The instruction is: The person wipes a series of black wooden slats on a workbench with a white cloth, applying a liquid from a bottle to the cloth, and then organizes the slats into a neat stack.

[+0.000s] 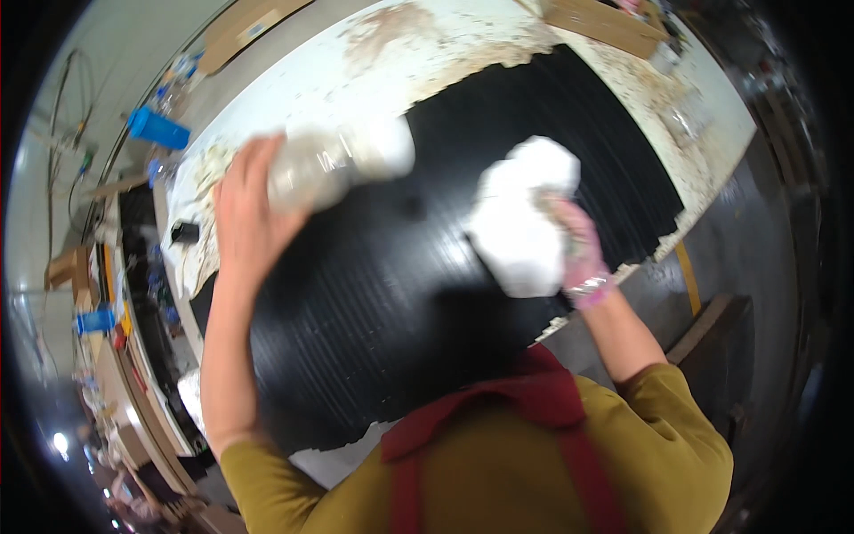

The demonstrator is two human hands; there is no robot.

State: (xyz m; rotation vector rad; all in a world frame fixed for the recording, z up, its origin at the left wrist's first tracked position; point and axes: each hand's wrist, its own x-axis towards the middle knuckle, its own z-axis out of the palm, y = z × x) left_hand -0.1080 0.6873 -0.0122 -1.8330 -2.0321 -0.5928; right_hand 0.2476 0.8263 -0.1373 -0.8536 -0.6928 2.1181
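My left hand (251,209), bare, grips a clear plastic bottle (307,169), tipped sideways above the table's far left part. A white end on the bottle points right; motion blurs it, so its form cannot be made out. Below both hands lie long black strips (356,276), side by side like one ribbed sheet, with uneven ends and a shine across the middle. In a pinkish glove, my right hand (580,245) is closed on a bunched white cloth (520,227) over the right part of the strips. The cloth hides some of its fingers.
The white table (311,67) has brown stains and flecks. A small black object (185,233) sits near its left edge, a blue cup (158,128) beyond. Cardboard boxes (605,25) stand at the far side. Shelving (138,400) runs along the left; a dark bench (712,329) stands right.
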